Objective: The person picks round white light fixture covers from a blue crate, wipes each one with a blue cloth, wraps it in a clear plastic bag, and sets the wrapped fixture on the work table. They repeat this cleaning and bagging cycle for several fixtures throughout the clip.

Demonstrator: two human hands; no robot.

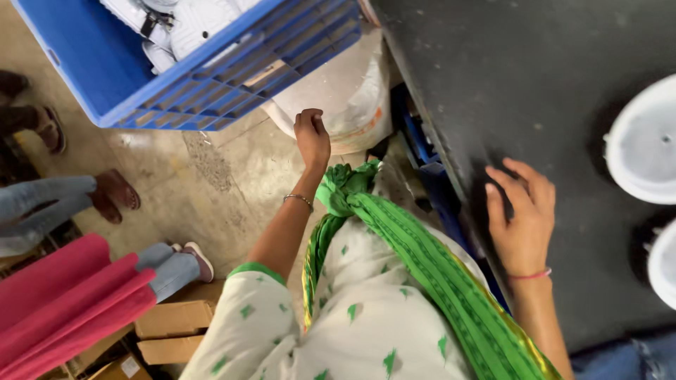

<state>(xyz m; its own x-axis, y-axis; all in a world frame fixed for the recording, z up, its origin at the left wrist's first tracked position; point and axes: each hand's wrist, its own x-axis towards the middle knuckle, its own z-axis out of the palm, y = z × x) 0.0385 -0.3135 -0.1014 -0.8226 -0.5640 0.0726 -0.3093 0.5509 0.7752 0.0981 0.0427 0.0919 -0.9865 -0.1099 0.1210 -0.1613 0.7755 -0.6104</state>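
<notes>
My left hand point(312, 137) hangs down over the floor with its fingers curled loosely inward, holding nothing; its knuckles sit just beside the bulging white woven sack point(345, 95), and I cannot tell whether they brush the cloth. A thin metal bangle point(298, 200) rings that wrist. Above the sack, and partly resting over it, stands the blue plastic crate with slatted sides point(211, 77), tilted in my view, with white moulded parts point(190, 24) lying inside it.

My right hand point(521, 218) lies flat, palm down, fingers spread, on the dark grey table top point(521, 77), which runs off to the right of the sack. It grips nothing. A pink thread band point(529, 275) sits at that wrist. Further along the table, well away from the sack, two round white plastic pieces point(644, 141) lie on the surface, the lower one point(664, 264) cut off by the edge of my view.

Between my arms falls my green patterned scarf point(394, 232), knotted near the sack's lower edge, over my white tunic with small green prints point(352, 317).

To the left of the sack, across the bare concrete floor point(211, 183), other people's feet in brown sandals point(116, 190) and a pale shoe point(197, 257) show, with a pink garment point(63, 295) and brown cardboard boxes point(172, 327) below them.
</notes>
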